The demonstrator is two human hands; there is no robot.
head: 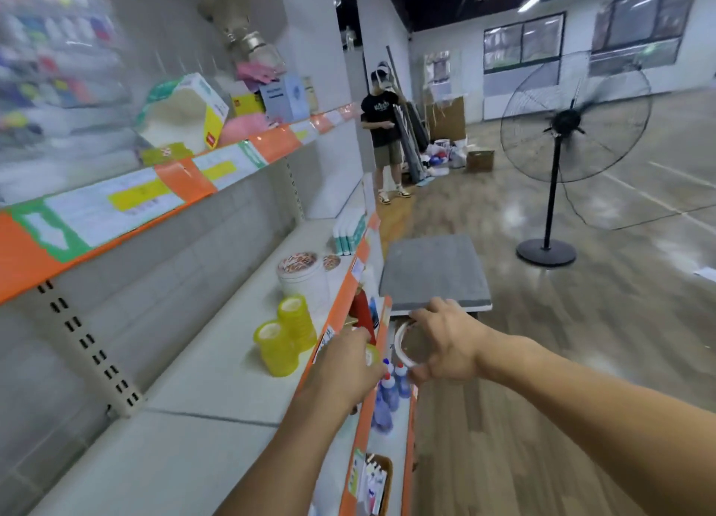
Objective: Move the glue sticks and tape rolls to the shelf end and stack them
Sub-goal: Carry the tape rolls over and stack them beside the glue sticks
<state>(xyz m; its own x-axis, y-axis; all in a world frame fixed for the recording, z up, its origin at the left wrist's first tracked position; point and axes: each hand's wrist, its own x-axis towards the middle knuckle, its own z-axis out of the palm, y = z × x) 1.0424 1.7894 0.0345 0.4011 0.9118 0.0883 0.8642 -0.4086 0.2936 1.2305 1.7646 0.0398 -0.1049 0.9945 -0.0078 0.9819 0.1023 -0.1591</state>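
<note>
Right hand (445, 345) was curled round a white tape roll (405, 345), thumb underneath, fingers over the top rim, holding it just off the shelf's front edge, above a lower shelf (403, 438). Left hand (348, 364) reached in beside it at the orange price strip (341, 321); fingers bent round a small yellowish roll (372, 354) — only a sliver showed past the knuckles, so can't tell the grip for sure. Both hands nearly touching, w/ blue-and-white glue bottles (389, 389) standing just below them on the lower shelf.

On the middle shelf (217, 391), near the left hand, two stacks of yellow tape rolls (286, 333) stood upright, touching each other; taller one behind. Further along: a white tub (300, 279) w/ a patterned lid, then a row of teal-and-white boxes (348, 232) at the far end. Something red (362, 310) sat behind the strip, too blurred to name.

Beyond the right hand, a grey-topped bench (434, 271) stood next to the shelving. Well apart on the wooden floor (581, 360): a black pedestal fan (561, 143). Another person (383, 128) in a black tee stood at the end of the aisle. Upper shelf (116, 201) held boxes & packets, blurred.
</note>
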